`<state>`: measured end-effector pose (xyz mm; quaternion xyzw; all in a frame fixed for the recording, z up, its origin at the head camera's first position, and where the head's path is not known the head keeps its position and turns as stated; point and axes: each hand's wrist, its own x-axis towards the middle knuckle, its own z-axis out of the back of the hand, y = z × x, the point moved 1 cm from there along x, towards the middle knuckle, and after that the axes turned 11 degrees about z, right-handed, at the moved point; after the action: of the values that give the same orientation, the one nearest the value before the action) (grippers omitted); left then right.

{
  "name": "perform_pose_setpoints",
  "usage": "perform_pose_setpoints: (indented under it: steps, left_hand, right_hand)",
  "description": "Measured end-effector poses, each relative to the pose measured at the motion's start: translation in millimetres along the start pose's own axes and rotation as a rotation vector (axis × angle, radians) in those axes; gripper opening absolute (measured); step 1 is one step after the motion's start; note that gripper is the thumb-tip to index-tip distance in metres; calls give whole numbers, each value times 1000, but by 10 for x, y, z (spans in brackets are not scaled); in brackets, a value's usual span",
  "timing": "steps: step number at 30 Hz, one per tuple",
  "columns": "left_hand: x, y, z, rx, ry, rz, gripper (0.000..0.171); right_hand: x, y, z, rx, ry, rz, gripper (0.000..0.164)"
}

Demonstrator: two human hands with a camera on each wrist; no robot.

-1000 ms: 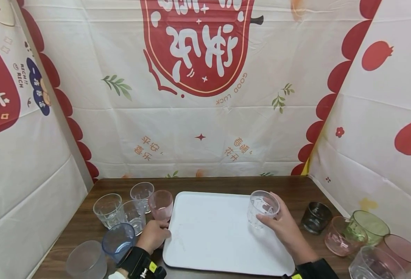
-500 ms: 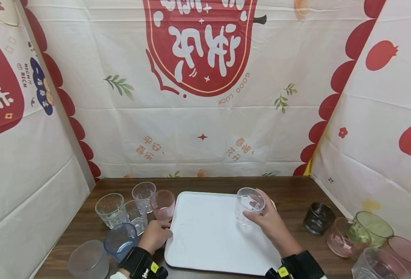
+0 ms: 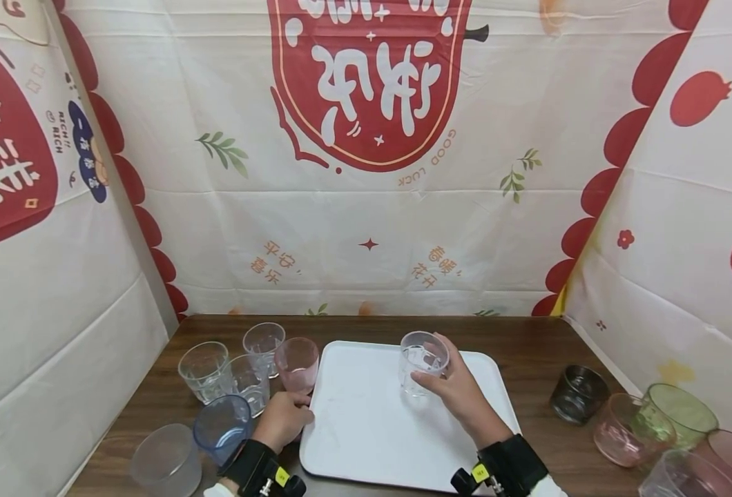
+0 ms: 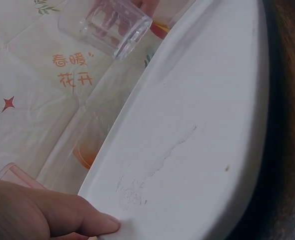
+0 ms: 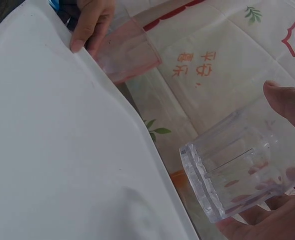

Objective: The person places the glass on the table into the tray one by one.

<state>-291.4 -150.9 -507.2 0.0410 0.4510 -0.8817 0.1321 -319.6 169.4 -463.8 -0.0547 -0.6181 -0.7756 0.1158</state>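
My right hand (image 3: 462, 393) grips a clear drinking glass (image 3: 412, 362) with thumb and fingers around its side, above the back half of a white tray (image 3: 366, 431). In the right wrist view the glass's thick base (image 5: 200, 182) hangs clear of the tray, with a faint reflection below it. My left hand (image 3: 284, 417) pinches the tray's left edge, its thumb (image 4: 85, 215) lying on top of the rim. Just behind that hand stands a pink glass (image 3: 297, 362), close to the tray's edge.
Left of the tray stand several clear glasses (image 3: 204, 373), a blue glass (image 3: 222, 428) and a frosted one (image 3: 167, 462). On the right are a dark glass (image 3: 579, 393), a green glass (image 3: 683, 414), pink ones (image 3: 621, 431) and a clear one. Printed cloth (image 3: 366, 207) walls the table.
My right hand has carried the clear glass leftward over the tray, toward its middle. The left hand keeps its hold on the tray's edge. The head view has turned slightly left.
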Motion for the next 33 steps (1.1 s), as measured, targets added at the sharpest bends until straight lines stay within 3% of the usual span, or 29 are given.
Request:
perform_pose_setpoints:
  steps: [33]
  left_hand:
    - [58,35,-15,-1,-9,17,22]
  right_hand:
    - [521,-165,-904,6,62,-43,98]
